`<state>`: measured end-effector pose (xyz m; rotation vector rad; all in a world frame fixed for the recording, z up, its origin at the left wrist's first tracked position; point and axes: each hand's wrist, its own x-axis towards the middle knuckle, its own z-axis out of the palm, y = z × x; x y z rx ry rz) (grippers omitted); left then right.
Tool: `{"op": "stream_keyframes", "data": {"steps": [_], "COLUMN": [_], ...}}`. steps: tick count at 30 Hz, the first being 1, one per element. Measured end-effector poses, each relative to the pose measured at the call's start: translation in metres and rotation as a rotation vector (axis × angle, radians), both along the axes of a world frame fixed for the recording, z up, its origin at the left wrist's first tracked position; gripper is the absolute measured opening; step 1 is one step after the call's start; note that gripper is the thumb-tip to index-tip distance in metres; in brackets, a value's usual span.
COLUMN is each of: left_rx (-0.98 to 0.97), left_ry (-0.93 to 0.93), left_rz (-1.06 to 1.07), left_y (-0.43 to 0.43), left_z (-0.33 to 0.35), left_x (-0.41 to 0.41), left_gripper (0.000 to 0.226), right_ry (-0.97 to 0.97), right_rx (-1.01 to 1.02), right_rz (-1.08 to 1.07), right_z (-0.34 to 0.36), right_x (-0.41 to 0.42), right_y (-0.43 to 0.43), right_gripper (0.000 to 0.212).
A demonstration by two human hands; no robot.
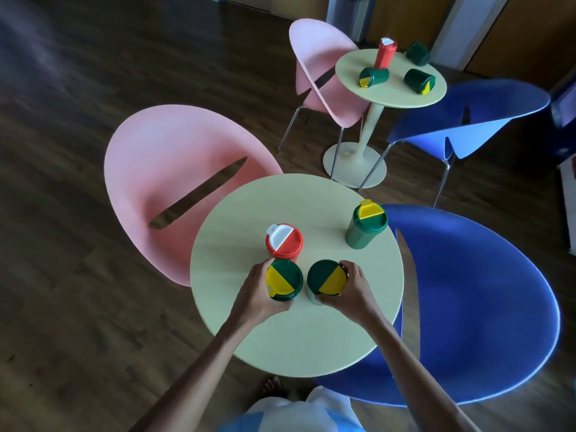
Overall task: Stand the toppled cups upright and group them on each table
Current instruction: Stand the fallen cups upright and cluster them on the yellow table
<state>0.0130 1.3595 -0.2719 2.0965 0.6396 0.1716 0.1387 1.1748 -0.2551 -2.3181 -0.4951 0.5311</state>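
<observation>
Near round table [311, 344], seen from above. We see the left hand [255, 294] with fingers wrapped around an upright green cup with a yellow-and-green lid [284, 280], and the right hand [352, 291] with fingers clasped on a second upright green cup [327, 277] just to its right. An upright red cup with a white-and-red lid [284, 241] stands just beyond the left-hand cup, apparently touching it. A third upright green cup [366, 226] stands apart at the far right of this table. On the far table [396, 95], a red cup [386, 53] stands upright; we count three green cups on their sides: left [373, 77], right [419, 81], and far right [418, 53], its lid hidden.
</observation>
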Motion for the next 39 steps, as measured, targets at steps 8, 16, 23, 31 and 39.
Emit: {"op": "stream_keyframes", "data": {"steps": [8,16,23,31,39], "left_rx": [-0.036,-0.035,-0.026,-0.034,-0.066], "left_ry": [-0.028,-0.066,-0.083,-0.04,-0.083], "left_rz": [0.005,0.043,0.043,0.032,0.098], "left_y": [-0.005,-0.008,-0.009,-0.008,-0.003], "left_z": [-0.004,-0.012,-0.011,-0.013,-0.002], "left_x": [0.005,0.001,0.002,0.0,0.0], "left_gripper": [0.09,0.087,0.088,0.093,0.091], "right_ry": [0.048,0.051,0.029,0.045,0.059], "right_rx": [0.026,0.046,0.075,0.033,0.012], "right_rz": [-0.062,-0.014,-0.048,-0.018,-0.076], "right_z": [-0.008,-0.013,-0.013,-0.012,-0.004], "right_x": [-0.003,0.0,-0.003,-0.002,0.006], "right_y": [0.004,-0.001,0.001,-0.003,-0.008], "right_gripper": [0.096,0.1,0.094,0.1,0.095]}}
